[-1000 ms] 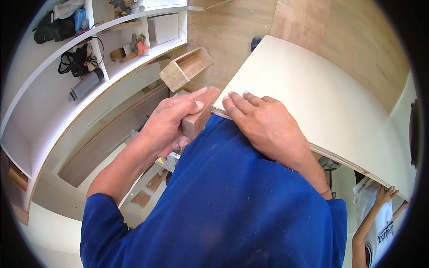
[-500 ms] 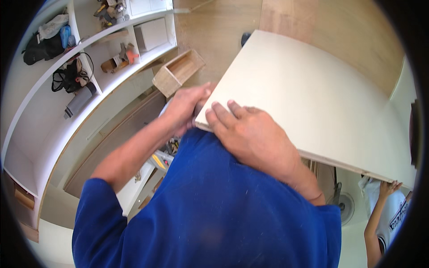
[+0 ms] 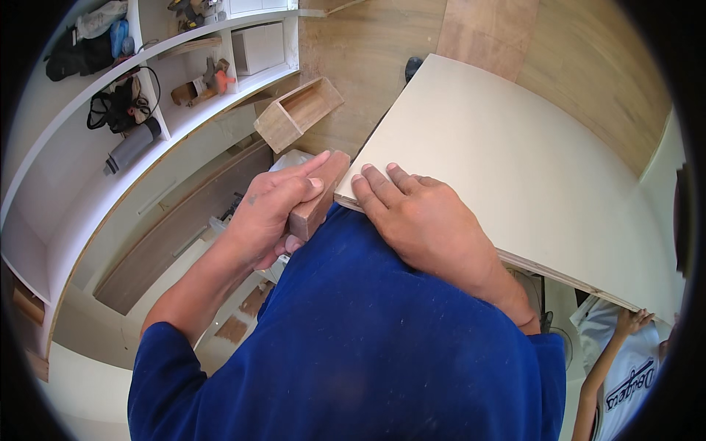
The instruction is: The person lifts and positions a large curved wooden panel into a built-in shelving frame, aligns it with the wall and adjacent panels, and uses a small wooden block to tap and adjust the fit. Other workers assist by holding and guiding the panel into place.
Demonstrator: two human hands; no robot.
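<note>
In my left hand (image 3: 272, 209) is a brown wooden block (image 3: 321, 195), with fingers and thumb closed around it. It is held just left of the near-left corner of a large cream-faced panel (image 3: 507, 154). My right hand (image 3: 415, 213) lies over the panel near that corner, fingers stretched out and a little apart on its surface; the thumb is out of sight. Bare layered wood shows along the panel's near edge, close to my blue shirt. At the far right, another person's hand (image 3: 634, 321) touches that same edge.
White shelving (image 3: 158, 132) curves along the left, carrying tools, bags and a grey cylinder (image 3: 132, 145). An open wooden box (image 3: 298, 114) lies beyond my left hand. Behind the panel stretches a wood-toned surface (image 3: 368, 51). A dark object (image 3: 413, 68) shows beside the panel's far corner.
My left hand has drawn back from the panel's left edge, toward me and to the left, and the wooden block now shows clearly in it. My right hand stays on the panel.
</note>
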